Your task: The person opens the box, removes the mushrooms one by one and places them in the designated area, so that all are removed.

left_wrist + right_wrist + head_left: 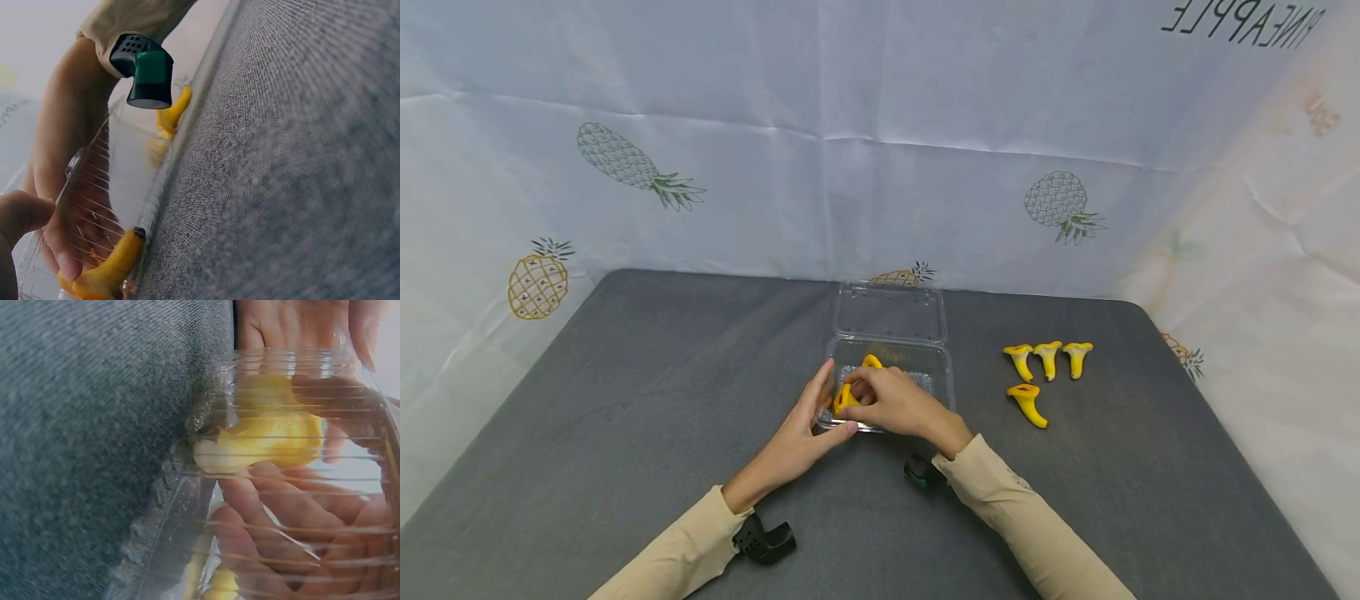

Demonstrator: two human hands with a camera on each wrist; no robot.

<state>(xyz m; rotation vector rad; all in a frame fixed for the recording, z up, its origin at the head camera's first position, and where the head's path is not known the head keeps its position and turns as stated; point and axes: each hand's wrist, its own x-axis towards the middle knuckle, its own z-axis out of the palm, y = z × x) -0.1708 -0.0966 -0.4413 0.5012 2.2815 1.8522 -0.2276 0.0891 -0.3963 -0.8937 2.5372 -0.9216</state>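
Observation:
In the head view my right hand reaches into a clear plastic clamshell box. Its thumb and fingers pinch a yellow chanterelle mushroom at the box's near left corner. Seen through the ribbed wall in the right wrist view, that mushroom lies on its side by the curled fingers. Another yellow mushroom sits farther back in the box, partly hidden by the right hand. Along the left wall rests my left hand, fingers straight and thumb spread toward the near rim.
Several more yellow mushrooms lie on the grey table right of the box. The box's lid is folded back toward a white curtain printed with pineapples. Each wrist wears a black camera mount.

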